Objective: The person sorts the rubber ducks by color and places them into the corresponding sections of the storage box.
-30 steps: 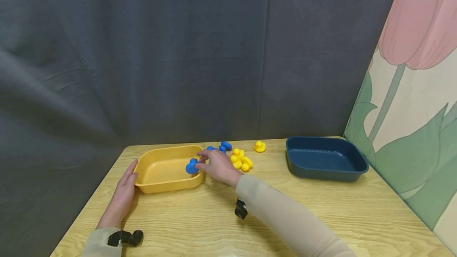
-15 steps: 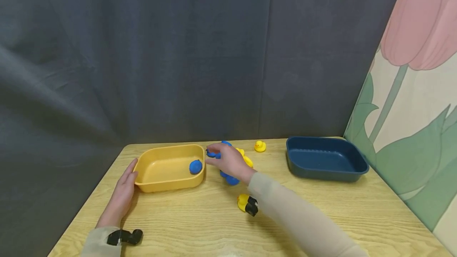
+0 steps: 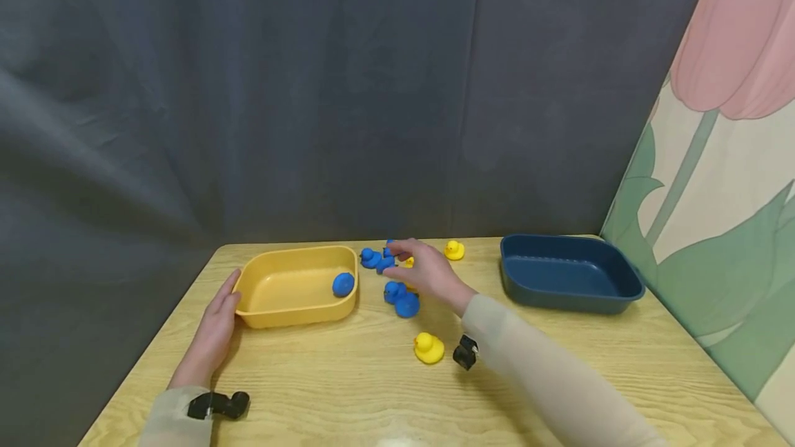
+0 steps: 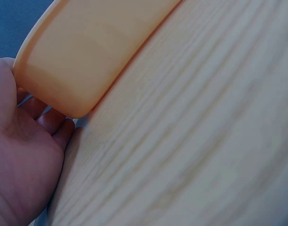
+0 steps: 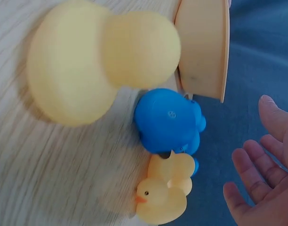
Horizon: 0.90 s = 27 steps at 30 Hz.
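Note:
My left hand (image 3: 215, 328) rests against the left end of the yellow plastic basin (image 3: 263, 319), fingers extended along its outer wall. Close up, the left wrist view has this hand (image 4: 28, 155) at the basin's corner (image 4: 83, 80). One blue rubber duck (image 3: 344, 284) lies in the basin's right end. My right hand (image 3: 431, 271) hovers over the duck group, holding nothing, thumb and fingers apart. Below it lie two blue ducks (image 3: 406, 305); more blue ducks (image 3: 370, 258) cluster near the basin. Yellow ducks (image 5: 160, 200) are partly hidden behind the hand in the head view.
A dark blue basin (image 3: 568, 295) stands at the right back of the wooden table (image 3: 323, 392). One yellow duck (image 3: 428, 348) sits nearer the front, another yellow duck (image 3: 454, 250) near the back edge. A dark curtain (image 3: 348, 102) hangs behind; a tulip-patterned panel (image 3: 733, 240) borders the right.
The right hand has let go of a blue duck, which now lies in the yellow basin. It has then moved right, over the duck group. The left hand has stayed at the basin.

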Motion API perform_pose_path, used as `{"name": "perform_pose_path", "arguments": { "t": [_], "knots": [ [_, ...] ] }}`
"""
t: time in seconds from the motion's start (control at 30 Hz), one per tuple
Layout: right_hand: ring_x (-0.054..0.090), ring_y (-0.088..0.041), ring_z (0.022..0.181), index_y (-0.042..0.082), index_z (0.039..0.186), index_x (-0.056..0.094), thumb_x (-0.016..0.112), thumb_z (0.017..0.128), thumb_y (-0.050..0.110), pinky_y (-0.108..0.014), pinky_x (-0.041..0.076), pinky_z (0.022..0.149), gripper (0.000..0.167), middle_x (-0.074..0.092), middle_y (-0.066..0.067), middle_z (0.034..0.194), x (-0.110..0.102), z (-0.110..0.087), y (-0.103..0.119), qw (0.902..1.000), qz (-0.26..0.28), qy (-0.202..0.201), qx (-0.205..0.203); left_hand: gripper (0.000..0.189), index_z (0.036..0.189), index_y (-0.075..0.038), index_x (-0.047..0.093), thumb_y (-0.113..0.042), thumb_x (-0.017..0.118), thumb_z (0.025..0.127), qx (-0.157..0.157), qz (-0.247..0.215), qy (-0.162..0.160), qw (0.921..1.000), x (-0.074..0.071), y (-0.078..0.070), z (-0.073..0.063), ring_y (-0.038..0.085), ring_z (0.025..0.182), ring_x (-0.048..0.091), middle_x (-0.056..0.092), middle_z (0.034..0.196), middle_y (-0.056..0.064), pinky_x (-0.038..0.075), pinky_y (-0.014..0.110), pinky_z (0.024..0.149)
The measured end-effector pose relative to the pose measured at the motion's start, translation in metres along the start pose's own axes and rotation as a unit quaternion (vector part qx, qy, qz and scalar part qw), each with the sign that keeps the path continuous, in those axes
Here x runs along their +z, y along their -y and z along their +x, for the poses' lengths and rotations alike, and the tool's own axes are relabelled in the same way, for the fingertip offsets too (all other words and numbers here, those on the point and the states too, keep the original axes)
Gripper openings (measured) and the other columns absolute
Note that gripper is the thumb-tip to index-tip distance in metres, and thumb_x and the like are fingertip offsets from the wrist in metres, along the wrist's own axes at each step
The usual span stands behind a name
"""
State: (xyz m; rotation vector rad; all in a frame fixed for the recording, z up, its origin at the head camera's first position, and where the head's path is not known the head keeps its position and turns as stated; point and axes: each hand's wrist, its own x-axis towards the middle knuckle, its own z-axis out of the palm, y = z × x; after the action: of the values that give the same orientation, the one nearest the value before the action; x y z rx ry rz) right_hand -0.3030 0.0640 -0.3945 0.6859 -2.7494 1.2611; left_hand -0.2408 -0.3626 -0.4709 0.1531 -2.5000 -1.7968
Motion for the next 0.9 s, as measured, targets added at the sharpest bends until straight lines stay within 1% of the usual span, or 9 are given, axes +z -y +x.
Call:
{"name": "perform_pose_path", "arguments": {
  "t": [0.13, 0.37, 0.5, 0.67, 0.9],
  "knots": [
    [0.067, -0.030, 0.126, 0.012, 0.153, 0.068, 0.084, 0.101, 0.027, -0.049, 0.056, 0.107, 0.056, 0.073, -0.004, 0.140, -0.004, -0.004, -0.006, 1.0000, -0.005, 0.004, 0.001, 0.062, 0.179, -0.027, 0.001, -0.033, 0.025, 0.122, 0.002, -0.003, 0.002, 1.0000, 0.002, 0.000, 0.001, 0.031, 0.170, -0.002, -0.003, 0.185, 0.004, 0.005, 0.056, 0.135],
    [0.067, -0.033, 0.127, 0.010, 0.154, 0.067, 0.086, 0.100, 0.027, -0.050, 0.055, 0.110, 0.059, 0.073, -0.008, 0.140, -0.008, -0.014, -0.011, 0.9998, -0.014, 0.011, 0.013, 0.062, 0.179, -0.030, 0.001, -0.036, 0.024, 0.122, -0.004, -0.001, 0.001, 1.0000, 0.002, -0.004, -0.001, 0.032, 0.170, -0.004, -0.003, 0.185, 0.004, 0.003, 0.056, 0.135],
    [0.068, -0.031, 0.125, 0.009, 0.153, 0.067, 0.086, 0.100, 0.027, -0.051, 0.055, 0.111, 0.059, 0.073, -0.009, 0.138, -0.011, -0.019, -0.013, 0.9997, -0.015, 0.014, 0.011, 0.062, 0.179, -0.031, 0.001, -0.036, 0.024, 0.122, -0.006, 0.006, -0.001, 1.0000, 0.001, -0.004, -0.001, 0.032, 0.170, -0.005, -0.002, 0.185, 0.004, 0.003, 0.056, 0.135],
    [0.068, -0.034, 0.125, 0.007, 0.151, 0.068, 0.087, 0.099, 0.024, -0.054, 0.055, 0.112, 0.058, 0.073, -0.010, 0.135, -0.014, -0.025, -0.020, 0.9996, -0.013, 0.022, 0.006, 0.062, 0.179, -0.031, 0.000, -0.036, 0.024, 0.122, -0.006, 0.006, -0.003, 1.0000, 0.002, -0.003, -0.001, 0.031, 0.170, -0.004, -0.003, 0.185, 0.004, 0.004, 0.055, 0.135],
    [0.068, -0.030, 0.122, 0.007, 0.150, 0.069, 0.087, 0.099, 0.022, -0.052, 0.054, 0.112, 0.056, 0.074, -0.009, 0.134, -0.013, -0.030, -0.029, 0.9992, -0.014, 0.038, 0.001, 0.062, 0.179, -0.029, 0.000, -0.036, 0.023, 0.122, -0.007, -0.004, -0.003, 1.0000, 0.003, -0.001, 0.002, 0.032, 0.170, -0.003, -0.003, 0.185, 0.004, 0.005, 0.055, 0.135]
  ]
}}
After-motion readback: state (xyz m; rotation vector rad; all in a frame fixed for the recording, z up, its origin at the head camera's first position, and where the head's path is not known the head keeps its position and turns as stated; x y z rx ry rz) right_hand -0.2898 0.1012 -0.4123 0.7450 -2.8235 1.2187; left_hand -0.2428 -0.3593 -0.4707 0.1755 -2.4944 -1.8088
